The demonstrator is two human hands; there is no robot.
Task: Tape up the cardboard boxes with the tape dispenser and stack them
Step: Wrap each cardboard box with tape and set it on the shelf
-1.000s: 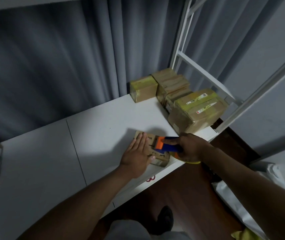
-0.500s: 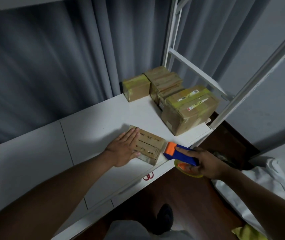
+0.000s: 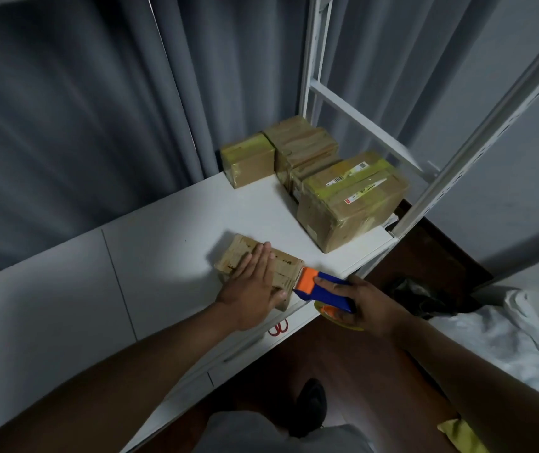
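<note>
Lying on white desk [image 3: 163, 243] before grey curtains [image 3: 65, 125]: small brown cardboard box [image 3: 238, 256], writing unreadable; pressing it, flat left hand [image 3: 252, 295]; gripping blue-orange tape dispenser [image 3: 322, 289], right hand [image 3: 369, 308].

A white flat tabletop [image 3: 170, 243] with a thin seam across it carries the boxes. A small flat brown cardboard box [image 3: 242, 256] lies near its front edge. At the far right corner sit three tape-wrapped cardboard boxes: a small yellowish one [image 3: 248, 160] against the curtain, a brown one [image 3: 304, 145] just beside it, and a larger one with white labels [image 3: 350, 201] nearest the front.
</note>
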